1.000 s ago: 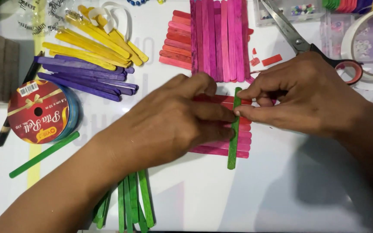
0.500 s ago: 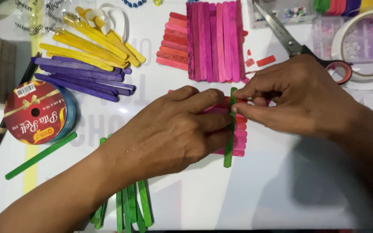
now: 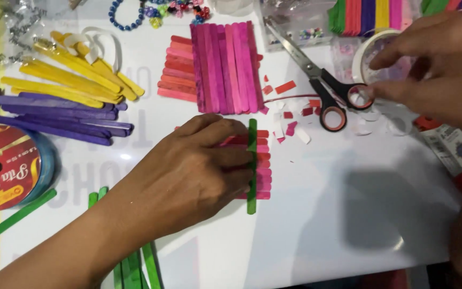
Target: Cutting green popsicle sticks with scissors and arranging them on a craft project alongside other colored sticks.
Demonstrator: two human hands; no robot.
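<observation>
A: Where was the left hand [image 3: 183,171]?

B: Flat on the row of pink and red sticks [image 3: 260,160] near the middle of the white desk [image 3: 348,214], fingers spread and pressing down. Its fingertips touched the green stick [image 3: 252,166], which lay upright across that row, running from twelve o'clock to six o'clock and overhanging the row's bottom edge. Its grip was not closed around anything; it simply held the sticks down.

A: And the right hand [image 3: 439,69]?

B: Up at two o'clock, well apart from the green stick. Its thumb and fingers were curled in a narrow grip at the roll of white tape [image 3: 367,51], just beside the black-handled scissors [image 3: 322,85]. Whether it actually pinched the tape, I couldn't tell.

A: What lay around them?

B: A larger panel of pink sticks [image 3: 225,67] at twelve o'clock, with small red and white scraps [image 3: 295,123] between it and the scissors. Yellow sticks [image 3: 70,75] and purple sticks [image 3: 60,115] sat at ten o'clock, a red ribbon spool [image 3: 6,168] at nine o'clock, and loose green sticks [image 3: 135,262] at seven o'clock.
</observation>
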